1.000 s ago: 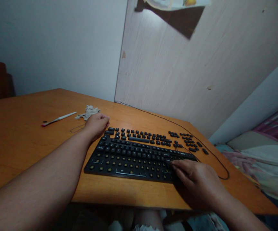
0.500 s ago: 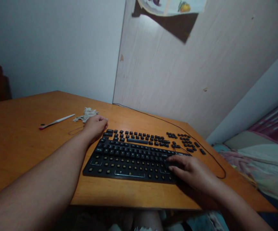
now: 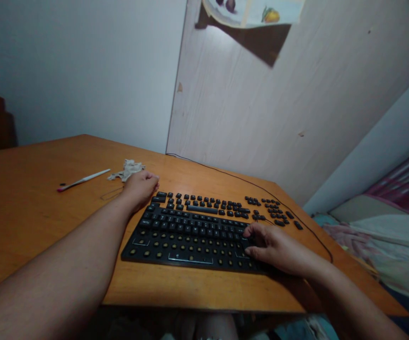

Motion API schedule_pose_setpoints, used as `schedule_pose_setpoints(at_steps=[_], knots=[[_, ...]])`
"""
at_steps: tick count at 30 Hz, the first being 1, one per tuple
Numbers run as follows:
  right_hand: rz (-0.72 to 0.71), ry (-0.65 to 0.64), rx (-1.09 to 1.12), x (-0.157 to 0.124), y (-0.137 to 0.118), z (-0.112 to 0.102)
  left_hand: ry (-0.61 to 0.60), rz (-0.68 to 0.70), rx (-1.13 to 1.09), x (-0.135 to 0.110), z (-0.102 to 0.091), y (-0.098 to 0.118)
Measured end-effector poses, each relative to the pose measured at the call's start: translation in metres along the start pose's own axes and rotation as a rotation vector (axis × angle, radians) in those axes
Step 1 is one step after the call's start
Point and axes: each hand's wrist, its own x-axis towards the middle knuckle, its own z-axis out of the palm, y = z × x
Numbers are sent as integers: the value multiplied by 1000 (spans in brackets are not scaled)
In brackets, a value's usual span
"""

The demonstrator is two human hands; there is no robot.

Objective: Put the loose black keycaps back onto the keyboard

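Note:
A black keyboard (image 3: 190, 248) lies on the wooden table in front of me. Its upper rows carry keycaps, while the lower rows show bare key posts. My right hand (image 3: 271, 245) is at its right part, thumb and index finger curved around a dark keycap (image 3: 246, 241) pressed against the board. The keycap's outline is hard to make out in the shadow. My left hand (image 3: 142, 188) rests at the keyboard's upper left corner, fingers curled closed; whatever they hold, if anything, is hidden. Loose keycaps (image 3: 218, 204) and a long space bar (image 3: 202, 209) lie in rows behind the keyboard.
A toothbrush (image 3: 84, 180) and a crumpled grey cloth (image 3: 128, 169) lie to the left on the table (image 3: 38, 189). More loose keycaps (image 3: 275, 210) sit at the back right. A black cable (image 3: 240, 175) runs along the wall and down the right side.
My right hand has shifted slightly left and up, its index finger more bent over the keyboard. My left hand stays in place.

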Motion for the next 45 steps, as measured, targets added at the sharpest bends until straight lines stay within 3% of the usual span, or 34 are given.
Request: schedule_pose_setpoints(at_steps=[14, 26, 45], knots=[[-14, 18, -20, -1, 4, 4, -7, 6, 0, 1, 0, -2], [-153, 143, -161, -20, 1, 8, 5, -33, -25, -4, 1, 6], [-102, 268, -306, -35, 2, 25, 5, -48, -62, -10, -1, 10]])
